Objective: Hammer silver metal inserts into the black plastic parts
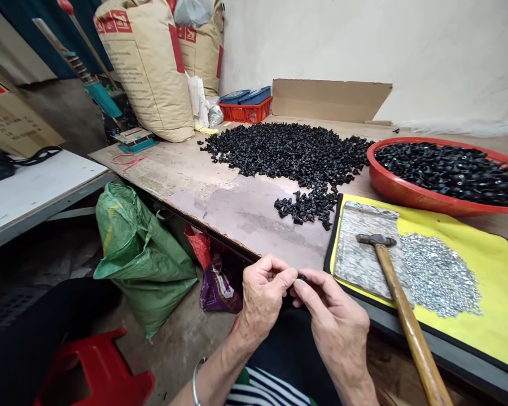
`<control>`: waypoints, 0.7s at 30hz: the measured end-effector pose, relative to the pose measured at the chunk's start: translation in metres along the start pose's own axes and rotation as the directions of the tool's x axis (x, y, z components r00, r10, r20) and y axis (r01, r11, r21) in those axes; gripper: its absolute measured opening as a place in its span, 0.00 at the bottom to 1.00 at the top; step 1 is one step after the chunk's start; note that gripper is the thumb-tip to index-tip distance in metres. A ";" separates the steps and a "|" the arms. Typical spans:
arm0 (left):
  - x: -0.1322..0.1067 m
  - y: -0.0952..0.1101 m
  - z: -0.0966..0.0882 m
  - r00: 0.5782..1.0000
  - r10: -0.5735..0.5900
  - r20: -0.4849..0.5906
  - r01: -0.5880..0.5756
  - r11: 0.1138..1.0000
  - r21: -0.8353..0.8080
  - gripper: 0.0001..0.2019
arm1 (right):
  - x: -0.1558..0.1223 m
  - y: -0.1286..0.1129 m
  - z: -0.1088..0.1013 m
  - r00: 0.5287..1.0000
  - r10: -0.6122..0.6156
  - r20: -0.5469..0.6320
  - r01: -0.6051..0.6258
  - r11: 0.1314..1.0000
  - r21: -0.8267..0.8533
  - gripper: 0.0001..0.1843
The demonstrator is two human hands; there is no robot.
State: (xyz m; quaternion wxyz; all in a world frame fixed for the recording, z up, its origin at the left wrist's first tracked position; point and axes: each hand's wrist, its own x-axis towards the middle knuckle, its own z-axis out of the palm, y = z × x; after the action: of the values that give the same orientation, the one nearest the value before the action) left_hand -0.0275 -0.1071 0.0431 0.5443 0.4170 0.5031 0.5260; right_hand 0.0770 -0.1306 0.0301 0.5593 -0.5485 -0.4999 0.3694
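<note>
Pinched black piece, mostly hidden

the head view looks forward and down over the table, left hand and right hand near at lower centre.

Left arm: bare near the hand, slanting forward to the front edge of the surface.
Left hand: thumb and pointer finger pinched, other fingers curled in.
Right hand: thumb and pointer finger pinched too, other fingers bent under.
Right wrist: bare, tipped in toward the left hand.
Both hands: close together by that front edge, fingertips meeting in the middle.
</note>
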 end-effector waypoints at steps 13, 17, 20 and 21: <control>-0.005 -0.014 -0.010 0.981 -0.180 0.073 0.192 0.957 -0.220 0.08 | -0.001 -0.004 0.008 0.877 0.436 0.202 -0.478 0.743 0.468 0.14; -0.007 -0.013 -0.011 0.973 -0.221 0.071 0.231 0.951 -0.206 0.09 | -0.002 -0.002 0.008 0.860 0.452 0.238 -0.510 0.741 0.438 0.15; -0.007 -0.012 -0.013 0.969 -0.230 0.088 0.245 0.936 -0.253 0.10 | -0.003 0.001 0.007 0.863 0.438 0.254 -0.505 0.769 0.392 0.14; -0.007 -0.012 -0.014 0.967 -0.231 0.109 0.253 0.927 -0.277 0.10 | -0.004 0.001 0.006 0.881 0.406 0.241 -0.470 0.806 0.360 0.13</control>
State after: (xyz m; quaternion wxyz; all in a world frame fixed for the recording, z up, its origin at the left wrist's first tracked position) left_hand -0.0391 -0.1159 0.0300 0.6784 0.2872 0.4479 0.5067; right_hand 0.0701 -0.1332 0.0276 0.5206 -0.4901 -0.3122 0.6256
